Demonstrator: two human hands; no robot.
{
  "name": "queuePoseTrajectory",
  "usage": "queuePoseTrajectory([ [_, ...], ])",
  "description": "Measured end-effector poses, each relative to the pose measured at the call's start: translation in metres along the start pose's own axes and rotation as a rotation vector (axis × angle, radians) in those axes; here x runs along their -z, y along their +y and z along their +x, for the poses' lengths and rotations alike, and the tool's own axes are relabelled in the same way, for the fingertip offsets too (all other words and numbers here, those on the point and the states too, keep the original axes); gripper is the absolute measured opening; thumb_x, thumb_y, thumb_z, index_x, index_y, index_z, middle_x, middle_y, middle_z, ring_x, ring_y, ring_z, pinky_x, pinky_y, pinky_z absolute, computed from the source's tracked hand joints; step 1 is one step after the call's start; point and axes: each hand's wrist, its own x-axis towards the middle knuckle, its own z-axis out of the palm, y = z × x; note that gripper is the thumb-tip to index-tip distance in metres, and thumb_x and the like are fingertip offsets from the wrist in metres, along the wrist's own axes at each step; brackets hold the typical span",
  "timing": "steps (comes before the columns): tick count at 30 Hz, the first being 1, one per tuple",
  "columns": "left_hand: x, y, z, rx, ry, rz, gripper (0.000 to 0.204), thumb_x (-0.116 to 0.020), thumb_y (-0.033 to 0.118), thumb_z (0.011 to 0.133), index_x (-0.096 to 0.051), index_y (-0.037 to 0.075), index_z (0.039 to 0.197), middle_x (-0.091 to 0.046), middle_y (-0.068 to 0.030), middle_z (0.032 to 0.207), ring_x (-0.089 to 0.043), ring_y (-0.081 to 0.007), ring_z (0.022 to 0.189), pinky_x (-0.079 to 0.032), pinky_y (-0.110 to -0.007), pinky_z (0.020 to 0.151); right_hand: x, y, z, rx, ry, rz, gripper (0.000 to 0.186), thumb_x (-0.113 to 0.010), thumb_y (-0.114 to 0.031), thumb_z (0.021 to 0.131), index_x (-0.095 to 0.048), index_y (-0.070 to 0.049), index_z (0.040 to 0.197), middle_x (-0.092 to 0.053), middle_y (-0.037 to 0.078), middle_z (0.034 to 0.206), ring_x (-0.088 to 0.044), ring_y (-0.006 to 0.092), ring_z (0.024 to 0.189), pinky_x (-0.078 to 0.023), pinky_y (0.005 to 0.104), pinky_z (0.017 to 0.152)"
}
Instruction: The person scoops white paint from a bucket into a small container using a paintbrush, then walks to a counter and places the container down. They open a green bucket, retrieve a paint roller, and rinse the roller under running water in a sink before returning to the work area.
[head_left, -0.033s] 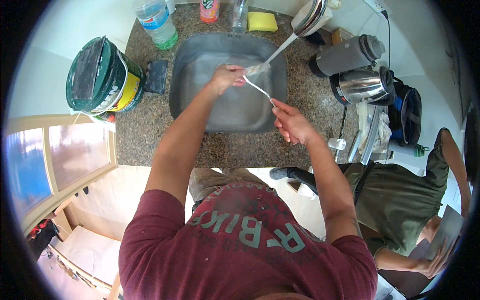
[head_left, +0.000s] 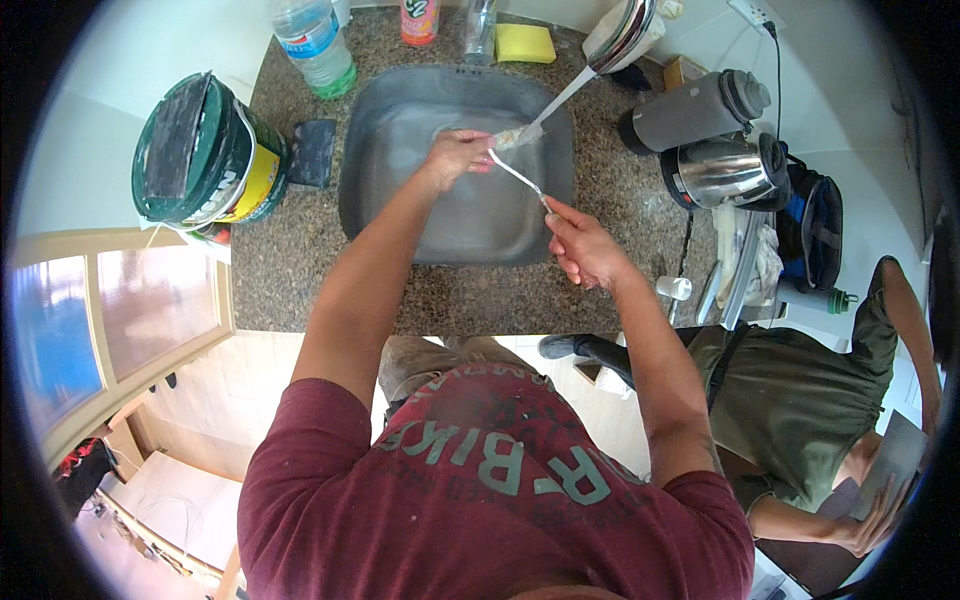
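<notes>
A stream of water from the tap [head_left: 625, 35] runs onto the whitish head [head_left: 517, 137] of what looks like a small paint roller, held over the grey sink [head_left: 490, 240]. My right hand [head_left: 585, 245], at the sink's right front corner, is closed around the handle end of the roller's thin white rod [head_left: 517, 178]. At the rod's other end, my left hand [head_left: 462, 157] has its fingers closed at the near end of the wet head. My fingers partly cover that end.
Left of the sink stands a green lidded bucket [head_left: 195, 150]. A plastic bottle [head_left: 315, 45] and yellow sponge [head_left: 525, 43] sit behind it. On the right are a grey flask [head_left: 690, 112], a steel kettle [head_left: 730, 170] and another person [head_left: 800, 400] holding a flat sheet.
My left hand and the roller head have shifted very slightly to the right. My right hand keeps its hold on the handle.
</notes>
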Motion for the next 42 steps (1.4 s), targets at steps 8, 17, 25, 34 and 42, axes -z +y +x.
queuePoseTrajectory([
  [8, -0.047, -0.007, 0.01, -0.146, 0.242, 0.17, 0.023, -0.064, 0.018, 0.101, -0.068, -0.001, 0.111, -0.073, -0.011, 0.092, -0.075, -0.0207, 0.081, -0.061, -0.032, 0.068, -0.001, 0.007, -0.009, 0.003, 0.113, -0.17, 0.06, -0.053, -0.031, 0.106, -0.03, -0.023, 0.161, -0.049, -0.001, 0.071, -0.044, 0.0091, 0.044, -0.038, 0.0287, 0.036],
  [17, -0.065, 0.003, 0.034, 0.028, 0.364, 0.41, 0.037, -0.061, 0.035, 0.101, -0.068, 0.003, 0.117, -0.073, -0.0143, 0.093, -0.072, -0.0228, 0.073, -0.057, -0.036, 0.064, 0.002, 0.007, -0.014, 0.016, 0.174, -0.325, 0.058, -0.054, -0.031, 0.105, -0.036, -0.019, 0.158, -0.055, 0.004, 0.075, -0.051, 0.0141, 0.048, -0.042, 0.0334, 0.04],
  [25, -0.07, -0.008, 0.054, -0.493, 0.011, 0.659, 0.056, -0.049, 0.055, 0.103, -0.066, 0.004, 0.12, -0.069, -0.0126, 0.097, -0.069, -0.023, 0.072, -0.056, -0.035, 0.062, 0.009, 0.021, 0.001, 0.292, 0.243, -0.778, 0.048, -0.053, -0.028, 0.105, -0.048, -0.015, 0.151, -0.068, 0.015, 0.086, -0.069, 0.0268, 0.074, -0.055, 0.0412, 0.071],
  [34, 0.057, -0.006, 0.022, 0.172, 0.126, -0.314, 0.097, -0.02, 0.078, 0.098, -0.056, -0.003, 0.137, -0.069, -0.0231, 0.12, -0.066, -0.0335, 0.116, -0.049, -0.049, 0.102, -0.054, -0.046, -0.026, 0.262, 0.064, -1.069, 0.046, -0.05, -0.021, 0.104, -0.05, -0.015, 0.149, -0.067, 0.028, 0.119, -0.063, 0.0442, 0.114, -0.049, 0.0507, 0.102],
  [42, 0.085, 0.009, -0.056, 0.173, 0.36, -0.631, 0.106, -0.019, 0.085, 0.093, -0.028, 0.003, 0.16, -0.025, -0.0186, 0.166, -0.017, -0.0335, 0.155, -0.013, -0.051, 0.124, -0.066, -0.051, 0.038, 0.468, -0.044, -1.288, 0.037, -0.052, -0.011, 0.095, -0.062, -0.003, 0.129, -0.068, 0.028, 0.117, -0.066, 0.043, 0.111, -0.052, 0.0528, 0.096],
])
